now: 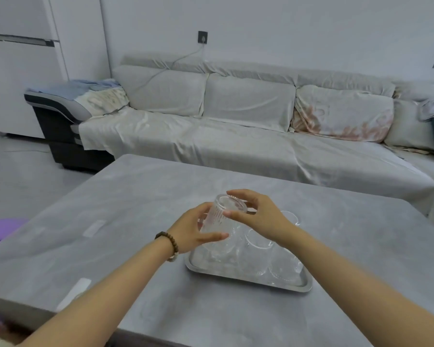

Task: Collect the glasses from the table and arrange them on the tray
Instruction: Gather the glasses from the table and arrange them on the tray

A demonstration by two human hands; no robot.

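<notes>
A clear ribbed glass (218, 217) is held upside down and tilted above the metal tray (296, 286). My left hand (191, 231) wraps its lower body, thumb across the front. My right hand (256, 216) pinches its thick base at the top with fingertips. Several clear glasses stand on the tray below: one (257, 254) in the middle, one (285, 267) at the near right, one (290, 217) at the far right, partly hidden behind my right wrist.
The tray rests on a grey table (135, 196). A sofa (236, 136) covered in pale cloth runs along the far side. Two pale flat patches (94, 227) (73, 293) lie on the table's left. A purple object (0, 231) shows at the left edge.
</notes>
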